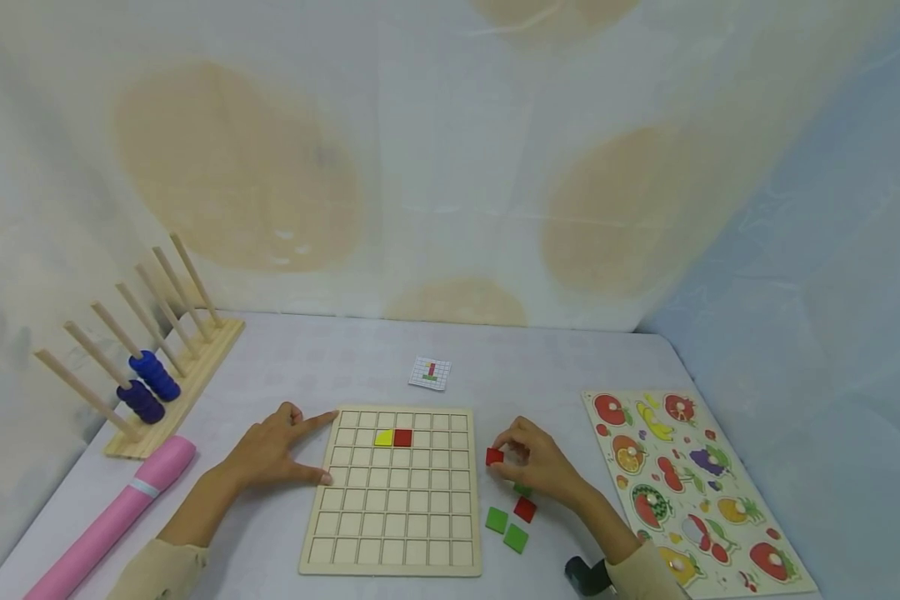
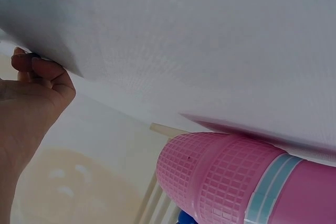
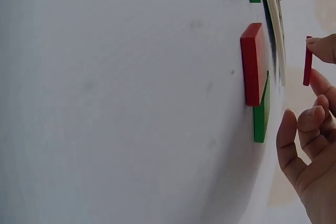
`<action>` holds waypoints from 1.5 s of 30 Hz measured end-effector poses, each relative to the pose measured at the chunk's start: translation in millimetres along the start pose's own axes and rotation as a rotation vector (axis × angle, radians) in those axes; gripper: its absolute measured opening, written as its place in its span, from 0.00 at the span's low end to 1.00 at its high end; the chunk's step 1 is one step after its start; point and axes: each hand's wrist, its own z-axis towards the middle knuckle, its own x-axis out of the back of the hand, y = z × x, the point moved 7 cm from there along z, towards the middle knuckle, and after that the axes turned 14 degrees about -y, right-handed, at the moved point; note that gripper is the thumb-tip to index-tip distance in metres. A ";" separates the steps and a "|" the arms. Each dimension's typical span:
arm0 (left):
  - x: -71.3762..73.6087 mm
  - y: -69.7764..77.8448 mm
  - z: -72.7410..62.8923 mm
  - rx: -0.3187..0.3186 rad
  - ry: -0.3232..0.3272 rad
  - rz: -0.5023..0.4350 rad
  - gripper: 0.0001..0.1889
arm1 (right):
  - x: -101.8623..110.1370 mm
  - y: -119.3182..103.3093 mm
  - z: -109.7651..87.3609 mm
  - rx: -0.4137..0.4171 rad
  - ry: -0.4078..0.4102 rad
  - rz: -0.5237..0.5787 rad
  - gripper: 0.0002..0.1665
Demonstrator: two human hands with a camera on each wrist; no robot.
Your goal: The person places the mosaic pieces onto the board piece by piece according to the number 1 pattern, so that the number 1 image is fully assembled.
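A wooden grid board (image 1: pixel 390 500) lies in front of me, with a yellow tile (image 1: pixel 384 437) and a red tile (image 1: pixel 402 437) side by side in its second row. My left hand (image 1: pixel 273 450) rests at the board's left edge, index finger stretched to the top corner and thumb lower down. Between thumb and finger, my right hand (image 1: pixel 536 462) pinches another red square tile (image 3: pixel 308 61), held up just right of the board. Under and below that hand are a loose red tile (image 1: pixel 525 509) and several green tiles (image 1: pixel 497 520), one partly hidden.
Beyond the board lies a small pattern card (image 1: pixel 430 373). At left are a wooden peg stand (image 1: pixel 176 400) with blue rings and a pink cylindrical object (image 2: pixel 226 177). A fruit puzzle board (image 1: pixel 690 492) lies at right, with a black object (image 1: pixel 587 577) near my right forearm.
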 end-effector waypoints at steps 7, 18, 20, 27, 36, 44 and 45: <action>-1.5 -1.9 -0.2 0.011 -0.011 -0.017 0.53 | -9.3 -6.2 9.1 -0.027 -0.052 0.059 0.13; -1.7 -2.7 0.1 0.001 -0.006 -0.004 0.53 | -19.5 -25.3 26.0 0.004 -0.084 0.057 0.12; -2.3 -2.9 0.0 -0.003 -0.005 -0.006 0.53 | -21.9 -28.5 29.6 0.019 -0.089 0.055 0.12; -2.0 -2.2 -0.2 -0.001 -0.007 -0.006 0.53 | -30.3 -39.0 39.8 0.058 -0.129 0.075 0.11; -0.5 -1.4 0.1 0.010 -0.013 -0.006 0.53 | -42.4 -51.9 50.0 0.064 -0.144 0.004 0.10; 0.3 0.3 0.7 0.019 -0.023 -0.013 0.54 | -53.0 -62.6 61.6 0.071 -0.166 -0.106 0.11; 0.6 0.3 0.4 0.019 -0.021 -0.009 0.54 | -54.4 -63.5 63.6 0.072 -0.168 -0.113 0.10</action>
